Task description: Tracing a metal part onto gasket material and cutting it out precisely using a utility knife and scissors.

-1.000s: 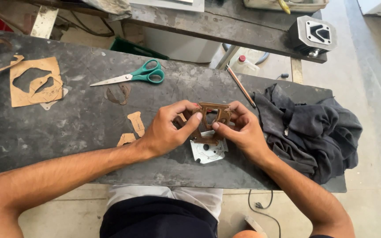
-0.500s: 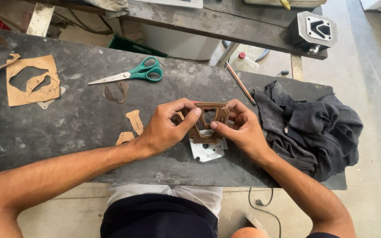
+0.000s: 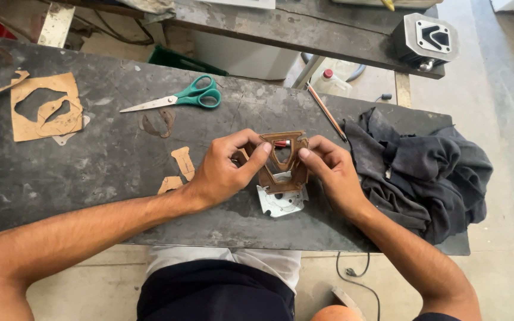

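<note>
Plate [image 3: 279,203] flat on bench [image 3: 114,172] near edge, just under both hands. Gasket [image 3: 283,161] held above it: left hand [image 3: 228,169] pinches its left side, right hand [image 3: 334,172] pinches its right side. Cloth [image 3: 417,166] right, scissors [image 3: 176,98] beyond.

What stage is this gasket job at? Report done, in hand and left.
Done: the brown gasket is cut out, its middle open; the sheet with a matching hole and the scissors lie aside. In hand: left hand and right hand hold it above the metal plate. Left: it is not yet laid flat on the plate.
</note>
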